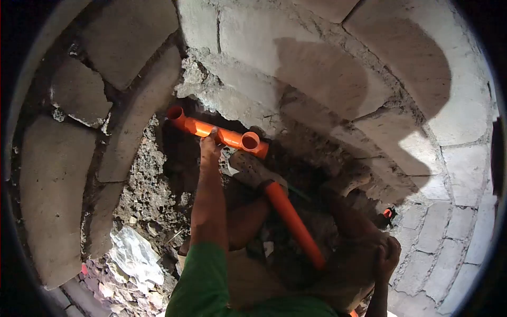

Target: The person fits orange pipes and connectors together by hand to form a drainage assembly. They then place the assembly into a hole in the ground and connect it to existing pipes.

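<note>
An orange pipe fitting [198, 128] with upturned round openings lies slantwise in the dark gap at the foot of the block wall. My left hand [210, 143] grips its middle, fingers closed round it. Below, a longer orange pipe [296, 224] rests at a slant between my legs, its upper end beside my shoe [253, 170]; neither hand touches it. My right hand [388, 256] is at my right knee, apart from the pipes; its fingers are bent, and whether they hold anything is hidden in shadow.
Concrete block walls [253, 31] curve round the front and right. Large slabs [55, 195] stand at left. Rubble [153, 179] and crumpled clear plastic [135, 257] lie at lower left. A small orange and black object [388, 213] is by the right wall.
</note>
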`<act>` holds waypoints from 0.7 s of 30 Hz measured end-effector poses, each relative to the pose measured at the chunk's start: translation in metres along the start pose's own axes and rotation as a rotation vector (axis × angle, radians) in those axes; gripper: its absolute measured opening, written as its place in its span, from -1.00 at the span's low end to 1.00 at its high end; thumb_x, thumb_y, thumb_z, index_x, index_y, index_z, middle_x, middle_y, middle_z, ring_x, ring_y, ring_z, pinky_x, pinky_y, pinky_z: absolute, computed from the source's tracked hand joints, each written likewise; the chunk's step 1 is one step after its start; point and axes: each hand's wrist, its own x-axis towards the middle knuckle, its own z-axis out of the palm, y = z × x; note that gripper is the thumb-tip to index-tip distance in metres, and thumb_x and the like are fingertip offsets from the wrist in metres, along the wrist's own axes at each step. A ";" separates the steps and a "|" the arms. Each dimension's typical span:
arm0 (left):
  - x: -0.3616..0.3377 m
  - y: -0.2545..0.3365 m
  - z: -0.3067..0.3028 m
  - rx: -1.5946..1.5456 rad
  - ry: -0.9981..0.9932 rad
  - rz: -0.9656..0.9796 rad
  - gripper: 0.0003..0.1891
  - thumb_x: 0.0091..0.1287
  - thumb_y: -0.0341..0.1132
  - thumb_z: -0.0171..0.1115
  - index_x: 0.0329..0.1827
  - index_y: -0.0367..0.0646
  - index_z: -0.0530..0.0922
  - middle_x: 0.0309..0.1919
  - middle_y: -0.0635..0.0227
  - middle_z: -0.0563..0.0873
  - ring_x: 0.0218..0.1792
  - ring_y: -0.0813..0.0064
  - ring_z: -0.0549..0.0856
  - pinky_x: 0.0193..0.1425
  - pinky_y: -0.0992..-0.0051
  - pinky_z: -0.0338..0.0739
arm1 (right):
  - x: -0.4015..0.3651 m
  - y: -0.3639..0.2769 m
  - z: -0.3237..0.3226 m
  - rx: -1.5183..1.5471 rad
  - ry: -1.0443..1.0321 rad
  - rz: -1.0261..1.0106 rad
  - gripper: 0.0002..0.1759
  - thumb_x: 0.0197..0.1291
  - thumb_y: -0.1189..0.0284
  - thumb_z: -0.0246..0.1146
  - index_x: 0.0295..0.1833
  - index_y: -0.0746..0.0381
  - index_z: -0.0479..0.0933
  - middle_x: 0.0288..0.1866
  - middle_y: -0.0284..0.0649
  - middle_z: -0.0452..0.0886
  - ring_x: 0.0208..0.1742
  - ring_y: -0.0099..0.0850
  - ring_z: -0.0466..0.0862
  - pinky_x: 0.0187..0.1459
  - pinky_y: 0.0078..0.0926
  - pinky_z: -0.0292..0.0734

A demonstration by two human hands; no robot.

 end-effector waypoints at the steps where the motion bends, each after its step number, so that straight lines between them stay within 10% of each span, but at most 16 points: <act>1: -0.001 0.002 0.000 0.000 0.002 0.010 -0.64 0.31 -0.25 0.44 0.09 -0.02 0.51 -0.04 0.25 0.68 0.08 0.13 0.66 0.14 -0.26 0.52 | 0.001 -0.002 0.001 -0.012 0.005 0.016 -0.43 0.33 0.09 0.28 0.22 0.34 0.50 0.21 0.05 0.57 0.30 0.04 0.50 0.35 -0.05 0.39; 21: 0.010 0.012 -0.027 0.111 0.031 0.135 -0.56 0.38 -0.20 0.38 0.19 -0.24 0.48 0.01 0.23 0.64 0.05 0.22 0.66 0.13 0.06 0.61 | 0.005 -0.003 0.008 -0.018 0.026 0.017 -0.55 0.26 0.27 0.33 0.16 0.32 0.54 0.18 0.01 0.59 0.26 -0.04 0.54 0.34 -0.12 0.39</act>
